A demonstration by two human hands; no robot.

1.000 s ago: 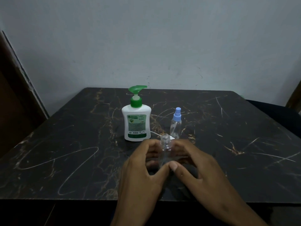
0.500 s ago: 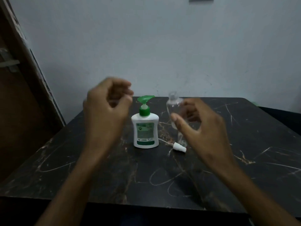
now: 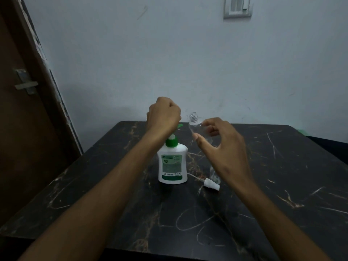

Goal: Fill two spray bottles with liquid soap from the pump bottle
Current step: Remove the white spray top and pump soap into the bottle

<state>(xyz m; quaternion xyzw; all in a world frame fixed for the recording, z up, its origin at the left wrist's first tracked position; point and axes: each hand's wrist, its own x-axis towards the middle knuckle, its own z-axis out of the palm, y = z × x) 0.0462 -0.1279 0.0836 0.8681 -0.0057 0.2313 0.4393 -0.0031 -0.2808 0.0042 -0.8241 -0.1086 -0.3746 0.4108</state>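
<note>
Open clear bottle [image 3: 197, 129] — light, slick, squashable; right hand [image 3: 222, 147] pinches its body. Left hand [image 3: 163, 117] fisted above pump bottle [image 3: 172, 164] — contents unclear

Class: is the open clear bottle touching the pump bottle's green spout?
Apart. The head view shows wall between the clear bottle, held in the right hand, and the green spout.

One pump bottle [image 3: 172, 164], perhaps two spray bottles [image 3: 197, 128], one loose sprayer [image 3: 211, 184].
</note>
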